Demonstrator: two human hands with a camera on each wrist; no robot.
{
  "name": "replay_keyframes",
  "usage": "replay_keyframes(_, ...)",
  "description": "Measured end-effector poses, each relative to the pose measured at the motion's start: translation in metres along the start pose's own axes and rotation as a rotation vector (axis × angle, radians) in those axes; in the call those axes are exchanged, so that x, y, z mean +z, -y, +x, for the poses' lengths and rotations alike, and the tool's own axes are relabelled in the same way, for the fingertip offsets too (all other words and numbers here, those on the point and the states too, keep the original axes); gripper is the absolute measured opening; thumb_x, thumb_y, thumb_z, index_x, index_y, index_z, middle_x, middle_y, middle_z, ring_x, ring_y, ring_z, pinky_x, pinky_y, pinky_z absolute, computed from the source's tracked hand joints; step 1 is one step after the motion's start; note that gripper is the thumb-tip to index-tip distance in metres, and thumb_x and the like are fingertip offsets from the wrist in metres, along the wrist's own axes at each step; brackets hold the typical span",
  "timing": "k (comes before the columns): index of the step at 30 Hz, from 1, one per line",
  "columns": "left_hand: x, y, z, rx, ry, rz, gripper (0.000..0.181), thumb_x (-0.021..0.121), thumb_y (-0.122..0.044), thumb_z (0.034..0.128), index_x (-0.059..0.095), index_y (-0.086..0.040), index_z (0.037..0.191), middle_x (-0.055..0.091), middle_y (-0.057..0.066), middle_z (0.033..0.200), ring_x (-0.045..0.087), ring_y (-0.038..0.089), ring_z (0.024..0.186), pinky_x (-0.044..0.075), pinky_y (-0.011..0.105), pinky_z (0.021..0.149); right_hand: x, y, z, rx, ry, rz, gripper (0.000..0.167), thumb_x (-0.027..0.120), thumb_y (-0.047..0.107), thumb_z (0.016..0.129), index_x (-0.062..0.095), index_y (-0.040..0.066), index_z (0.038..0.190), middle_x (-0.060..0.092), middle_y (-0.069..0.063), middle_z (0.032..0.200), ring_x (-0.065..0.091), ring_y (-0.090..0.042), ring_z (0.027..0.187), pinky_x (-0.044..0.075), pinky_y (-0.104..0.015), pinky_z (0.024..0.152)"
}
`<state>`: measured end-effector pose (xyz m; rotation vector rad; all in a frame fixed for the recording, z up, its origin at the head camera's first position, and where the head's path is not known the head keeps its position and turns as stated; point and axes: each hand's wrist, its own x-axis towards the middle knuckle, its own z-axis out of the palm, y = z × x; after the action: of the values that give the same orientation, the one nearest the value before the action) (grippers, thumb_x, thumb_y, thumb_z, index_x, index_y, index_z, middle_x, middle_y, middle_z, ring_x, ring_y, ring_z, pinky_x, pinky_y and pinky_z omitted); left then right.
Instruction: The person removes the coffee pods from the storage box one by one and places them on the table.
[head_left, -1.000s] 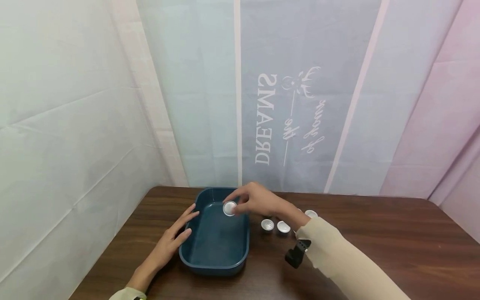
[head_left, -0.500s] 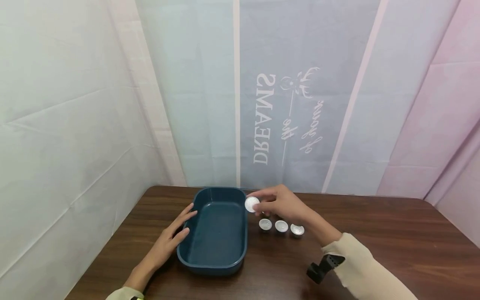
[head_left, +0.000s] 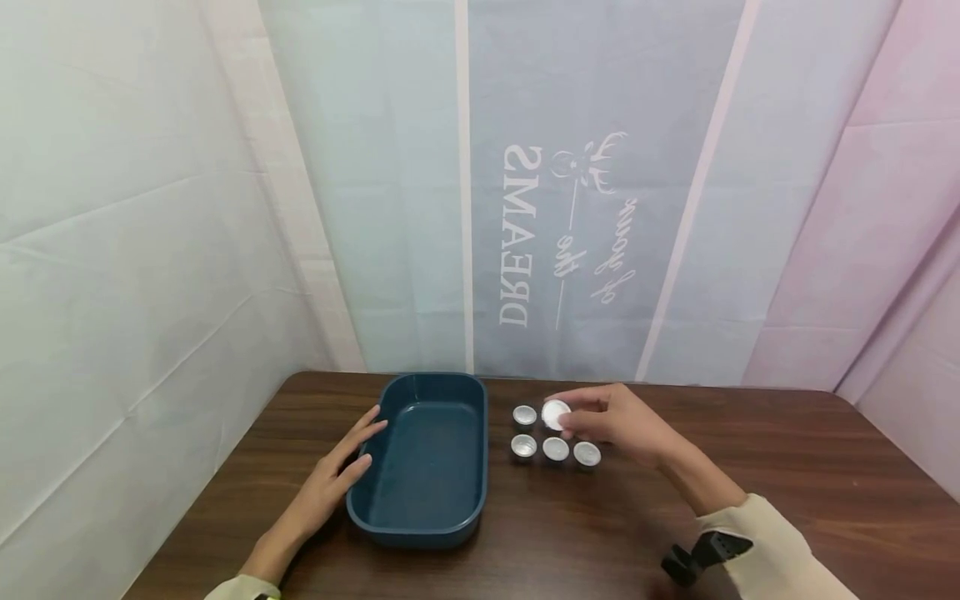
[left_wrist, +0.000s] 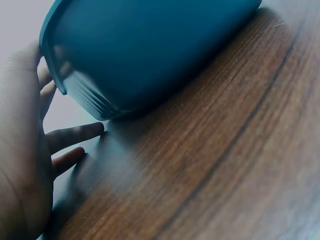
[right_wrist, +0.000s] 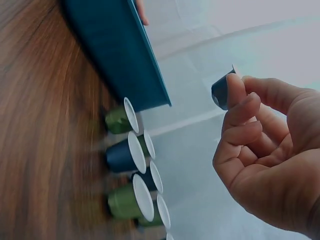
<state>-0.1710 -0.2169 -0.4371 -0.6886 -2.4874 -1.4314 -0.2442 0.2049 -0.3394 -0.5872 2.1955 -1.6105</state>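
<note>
My right hand point(head_left: 611, 421) pinches a dark blue coffee capsule point(right_wrist: 222, 91) between thumb and fingers. Its pale round lid faces the head camera. The hand holds it in the air near the other capsules, to the right of a deep blue plastic tub point(head_left: 420, 533). Several green and blue capsules stand on the table with their lids up, among them a green capsule point(right_wrist: 122, 202) and a blue capsule point(right_wrist: 122, 156). My left hand point(head_left: 326, 492) rests against the tub's left side with extended fingers; in the left wrist view some fingers are partly hidden by the tub.
Everything stands on a dark wood-grain table point(head_left: 750, 467). A printed fabric curtain point(head_left: 600, 208) hangs close behind its far edge, and pale fabric point(head_left: 150, 250) hangs on the left. A black strap with a small device point(head_left: 708, 557) is on my right wrist.
My right hand has carried the pinched capsule from over the tub rightward to beside the standing capsules, uncovering more of them. My left hand stays at the tub's side.
</note>
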Motion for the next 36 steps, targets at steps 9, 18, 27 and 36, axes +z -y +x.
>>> replay_keyframes(9,0.002,-0.001,0.001,-0.005,-0.001,-0.008,0.047,0.042,-0.005,0.1004,0.038,-0.012,0.147,0.018,0.002,0.158,0.015,0.012,0.143,0.02,0.069,0.1,-0.02,-0.021,-0.022,0.067,-0.051,0.091,0.049,0.072,0.014,0.085,0.057,-0.009,0.126,0.068,-0.011,0.084,0.06,-0.014,0.073,0.048,-0.024,0.065)
replay_keyframes(18,-0.002,-0.001,0.0,0.006,0.002,0.03,0.049,0.042,-0.006,0.1009,0.036,-0.019,0.148,0.017,0.005,0.158,0.016,0.021,0.143,0.026,0.064,0.1,-0.034,-0.041,-0.037,0.123,-0.073,0.137,0.055,0.069,0.014,0.088,0.049,-0.013,0.131,0.069,-0.01,0.084,0.054,-0.009,0.067,0.047,-0.022,0.062)
replay_keyframes(27,-0.003,-0.002,0.0,-0.001,0.0,-0.004,0.048,0.041,-0.006,0.101,0.037,-0.014,0.148,0.017,0.005,0.158,0.015,0.015,0.143,0.021,0.07,0.098,-0.041,-0.063,-0.049,0.18,-0.082,0.192,0.048,0.069,0.014,0.089,0.054,-0.009,0.128,0.07,-0.006,0.081,0.051,-0.005,0.064,0.041,-0.017,0.054)
replay_keyframes(36,0.0,-0.004,0.0,-0.013,0.003,0.019,0.047,0.042,-0.007,0.1011,0.037,-0.012,0.147,0.018,0.004,0.158,0.016,0.018,0.143,0.024,0.061,0.103,-0.042,-0.082,-0.05,0.2,-0.059,0.292,0.04,0.068,0.01,0.089,0.059,-0.005,0.124,0.07,-0.006,0.081,0.052,-0.005,0.064,0.042,-0.016,0.055)
